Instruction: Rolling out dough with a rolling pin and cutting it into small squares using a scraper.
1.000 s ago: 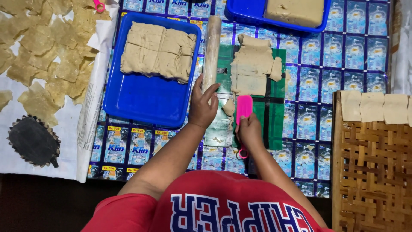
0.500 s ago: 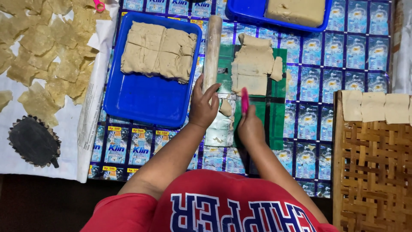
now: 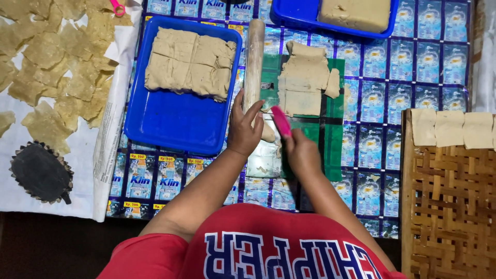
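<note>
The right hand (image 3: pixel 301 150) grips a pink scraper (image 3: pixel 281 121), blade tilted up-left toward a small dough piece (image 3: pixel 267 133) under the spread left hand (image 3: pixel 245 130).

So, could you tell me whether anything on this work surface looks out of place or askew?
Only slightly: the stack of cut beige dough squares on the green cutting mat is uneven, with one small piece leaning off its right edge.

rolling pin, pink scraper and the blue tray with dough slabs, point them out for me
rolling pin (image 3: pixel 253 62), head view, on the middle of its wooden barrel
pink scraper (image 3: pixel 281 120), head view, on its flat pink blade above the right hand
blue tray (image 3: pixel 170 124), head view, on the bare floor below the dough slabs
</note>
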